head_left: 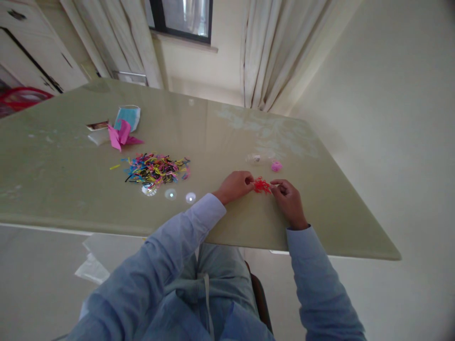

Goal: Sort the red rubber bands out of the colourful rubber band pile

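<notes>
Two blue sleeves reach in from the near edge of the table, and from where I stand both hands meet over one small matter: a loose tangle of red strands lying on the tabletop between them. The left hand comes at its left side, thumb and finger drawn almost together at the rim of the tangle; the right hand does likewise on the right, fingers curled and tips nearly meeting. Whether either has a strand pinched I cannot tell; the tips are too small to read. As I would judge it, the red is already a group of its own, one colour and nothing else that I can see in it, thin, short, curly bits piled low and ragged at the sides. What looks left is the mixed heap, away to the left, far larger, its yellow, blue, black and pink pieces all jumbled, with a lone yellow strand just beyond its left side; whether any red hides in there I can't say. Just past the red tangle sits a round pink bunch, too small to make out, and near it something of clear plastic. Farther across, behind the heap, lie a folded pink paper and a blue mask. Pale curtains hang beyond, on either side of a dark-framed window.
</notes>
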The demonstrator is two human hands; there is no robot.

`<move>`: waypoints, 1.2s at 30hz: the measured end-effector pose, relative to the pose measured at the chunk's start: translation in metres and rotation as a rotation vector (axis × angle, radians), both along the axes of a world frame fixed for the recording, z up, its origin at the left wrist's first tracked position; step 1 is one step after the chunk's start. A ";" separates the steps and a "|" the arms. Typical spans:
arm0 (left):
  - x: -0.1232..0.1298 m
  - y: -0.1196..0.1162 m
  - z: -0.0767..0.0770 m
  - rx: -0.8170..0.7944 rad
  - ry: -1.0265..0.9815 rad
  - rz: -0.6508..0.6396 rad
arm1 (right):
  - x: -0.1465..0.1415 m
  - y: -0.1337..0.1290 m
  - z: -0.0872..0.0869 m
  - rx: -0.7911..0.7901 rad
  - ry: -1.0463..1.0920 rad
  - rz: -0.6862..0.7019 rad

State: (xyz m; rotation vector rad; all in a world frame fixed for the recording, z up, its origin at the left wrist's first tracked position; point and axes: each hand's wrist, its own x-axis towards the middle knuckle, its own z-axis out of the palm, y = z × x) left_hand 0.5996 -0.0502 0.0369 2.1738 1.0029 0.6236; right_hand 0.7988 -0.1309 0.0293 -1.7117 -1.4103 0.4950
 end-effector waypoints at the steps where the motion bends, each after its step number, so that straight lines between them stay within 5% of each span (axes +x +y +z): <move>1: -0.006 0.001 -0.001 -0.002 -0.013 0.000 | 0.000 0.000 0.000 -0.002 -0.005 -0.001; 10: -0.042 0.007 -0.006 0.019 0.009 0.081 | 0.000 0.001 -0.001 -0.010 -0.060 -0.016; 18: -0.020 -0.007 0.003 0.179 0.360 -0.067 | 0.000 0.003 -0.002 -0.020 -0.070 -0.052; 36: -0.003 -0.003 -0.005 0.194 0.240 -0.106 | 0.000 0.002 0.000 -0.008 -0.055 -0.030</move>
